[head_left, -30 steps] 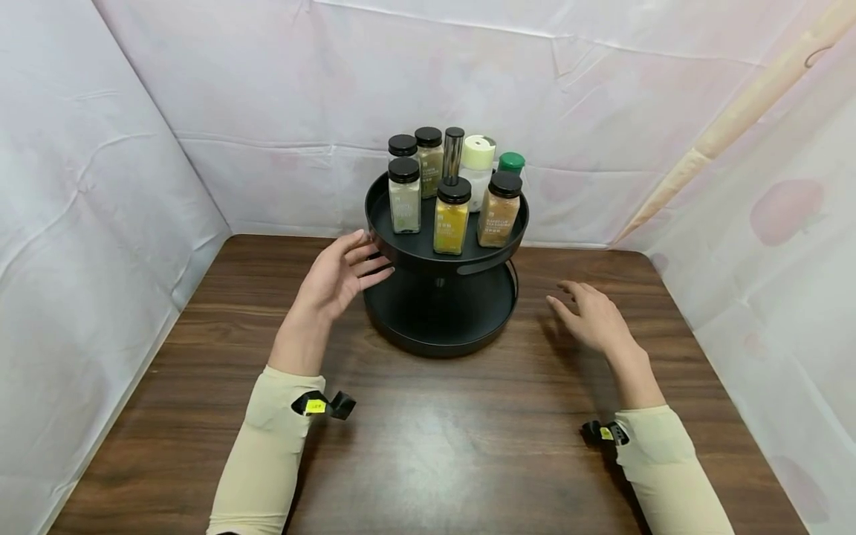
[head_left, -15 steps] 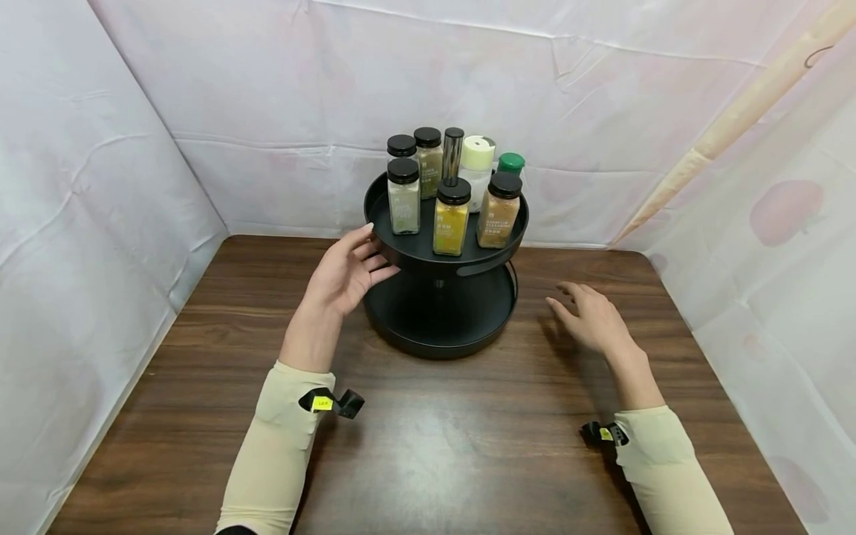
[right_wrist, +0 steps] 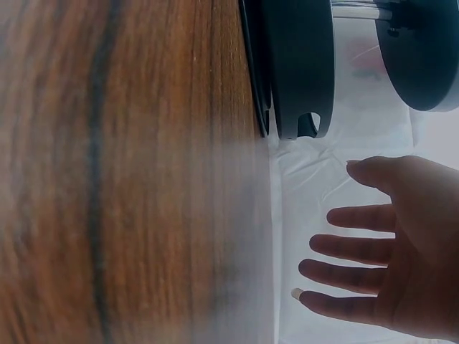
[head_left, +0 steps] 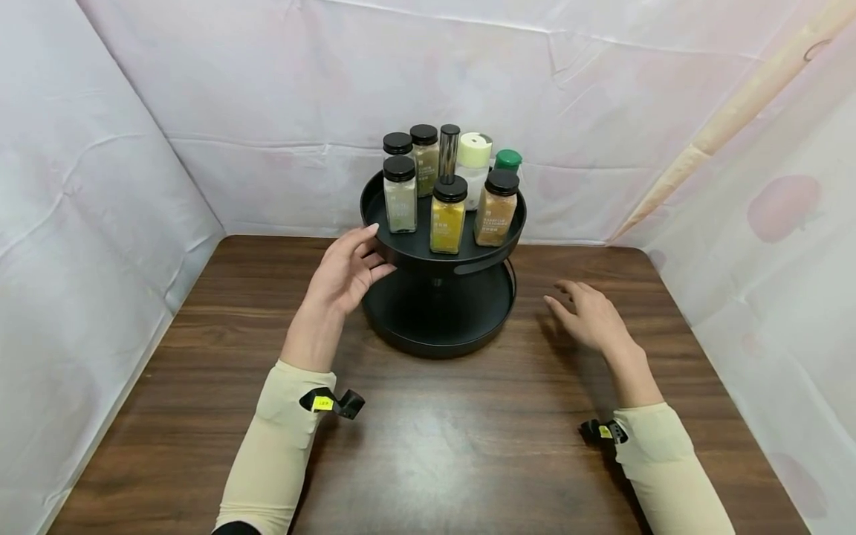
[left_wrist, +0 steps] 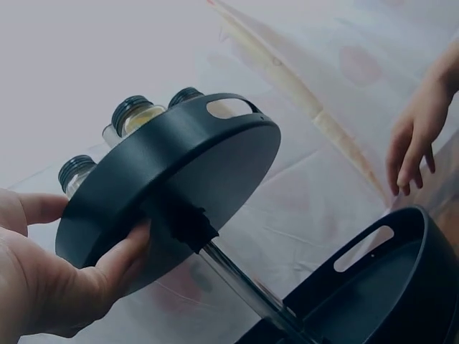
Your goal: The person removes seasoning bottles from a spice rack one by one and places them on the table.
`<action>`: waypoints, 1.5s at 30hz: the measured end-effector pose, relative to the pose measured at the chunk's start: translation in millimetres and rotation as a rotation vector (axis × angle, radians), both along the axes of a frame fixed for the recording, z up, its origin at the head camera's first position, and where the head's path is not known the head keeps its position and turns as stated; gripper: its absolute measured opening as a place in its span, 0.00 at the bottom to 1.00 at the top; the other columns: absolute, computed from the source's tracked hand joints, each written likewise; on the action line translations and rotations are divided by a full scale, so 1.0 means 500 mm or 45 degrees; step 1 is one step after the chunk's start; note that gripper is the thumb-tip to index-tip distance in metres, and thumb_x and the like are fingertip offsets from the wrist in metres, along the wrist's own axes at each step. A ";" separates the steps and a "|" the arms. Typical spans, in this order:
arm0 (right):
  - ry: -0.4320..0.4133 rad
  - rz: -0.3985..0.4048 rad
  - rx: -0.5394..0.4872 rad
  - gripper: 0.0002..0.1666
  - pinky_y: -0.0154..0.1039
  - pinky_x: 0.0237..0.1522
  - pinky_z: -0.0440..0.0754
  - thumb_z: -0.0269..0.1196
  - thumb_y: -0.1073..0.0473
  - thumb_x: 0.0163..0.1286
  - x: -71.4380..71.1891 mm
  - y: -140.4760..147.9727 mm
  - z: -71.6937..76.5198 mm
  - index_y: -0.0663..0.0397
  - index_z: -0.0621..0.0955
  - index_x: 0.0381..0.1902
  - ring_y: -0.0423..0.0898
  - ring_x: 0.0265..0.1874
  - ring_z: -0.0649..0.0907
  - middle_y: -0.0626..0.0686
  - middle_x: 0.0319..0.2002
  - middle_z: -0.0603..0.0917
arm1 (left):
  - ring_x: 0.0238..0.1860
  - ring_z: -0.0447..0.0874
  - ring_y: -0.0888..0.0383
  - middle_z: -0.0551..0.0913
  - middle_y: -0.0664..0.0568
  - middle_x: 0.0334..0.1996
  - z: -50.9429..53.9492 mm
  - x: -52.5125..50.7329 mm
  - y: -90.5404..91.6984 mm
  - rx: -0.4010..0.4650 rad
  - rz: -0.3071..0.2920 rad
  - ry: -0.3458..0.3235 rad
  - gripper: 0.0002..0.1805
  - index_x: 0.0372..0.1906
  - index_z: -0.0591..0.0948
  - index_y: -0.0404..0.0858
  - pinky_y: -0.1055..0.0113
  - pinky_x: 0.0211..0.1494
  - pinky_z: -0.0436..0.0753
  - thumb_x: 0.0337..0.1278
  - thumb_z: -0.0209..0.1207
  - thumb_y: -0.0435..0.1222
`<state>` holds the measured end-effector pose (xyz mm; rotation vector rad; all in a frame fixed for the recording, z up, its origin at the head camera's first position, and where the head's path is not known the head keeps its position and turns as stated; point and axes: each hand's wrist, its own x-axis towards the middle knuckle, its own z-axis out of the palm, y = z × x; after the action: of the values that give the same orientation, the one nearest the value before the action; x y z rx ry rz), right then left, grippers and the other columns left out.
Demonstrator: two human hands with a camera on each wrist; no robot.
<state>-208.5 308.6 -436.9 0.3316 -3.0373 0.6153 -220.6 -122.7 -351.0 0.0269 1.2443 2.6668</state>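
A black two-tier round spice rack (head_left: 438, 348) stands towards the back of the wooden table. My left hand (head_left: 342, 275) holds the left edge of its upper tray (left_wrist: 115, 193), with the thumb at the rim and fingers underneath. On that tray stand several jars: a yellow spice jar (head_left: 446, 227) in front, a pale spice jar (head_left: 400, 206) on the left and an orange-brown spice jar (head_left: 495, 219) on the right. The lower tray (head_left: 428, 308) shows no jars. Over the table to the rack's right, my right hand (head_left: 588, 318) hovers with loosely spread fingers, touching nothing.
Behind those jars are a white bottle with a pale yellow cap (head_left: 475, 151), a green-capped container (head_left: 508, 160) and a tall silver-and-black cylinder (head_left: 449, 152). White cloth (head_left: 267, 111) hangs behind and beside the table (head_left: 428, 446).
My left hand has shifted slightly right and its thumb has come up onto the upper tray's rim. The right hand and the jars keep their places, while the head view has shifted slightly.
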 end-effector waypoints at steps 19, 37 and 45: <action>0.011 0.013 -0.005 0.36 0.67 0.55 0.79 0.53 0.39 0.85 0.001 -0.003 0.000 0.61 0.73 0.74 0.68 0.60 0.81 0.70 0.68 0.76 | 0.50 0.83 0.49 0.80 0.45 0.50 0.007 0.019 0.010 -0.025 0.127 -0.034 0.08 0.50 0.76 0.37 0.57 0.51 0.88 0.79 0.59 0.38; -0.016 0.027 -0.016 0.35 0.68 0.56 0.79 0.55 0.41 0.85 -0.007 0.004 0.011 0.60 0.72 0.75 0.68 0.62 0.80 0.69 0.70 0.75 | 0.57 0.82 0.49 0.74 0.45 0.61 0.014 0.042 0.018 -0.092 0.082 -0.066 0.37 0.82 0.51 0.38 0.56 0.58 0.86 0.80 0.56 0.36; -0.002 0.087 -0.020 0.37 0.68 0.57 0.78 0.53 0.38 0.85 -0.028 0.017 0.016 0.60 0.72 0.75 0.68 0.62 0.80 0.68 0.69 0.76 | 0.58 0.82 0.49 0.75 0.46 0.61 0.010 0.052 0.028 -0.112 0.130 -0.054 0.39 0.84 0.49 0.39 0.47 0.72 0.73 0.82 0.55 0.38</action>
<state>-222.6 317.1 -428.7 0.4365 -3.0322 0.6432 -194.8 -108.7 -345.9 -0.1086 1.3831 2.6792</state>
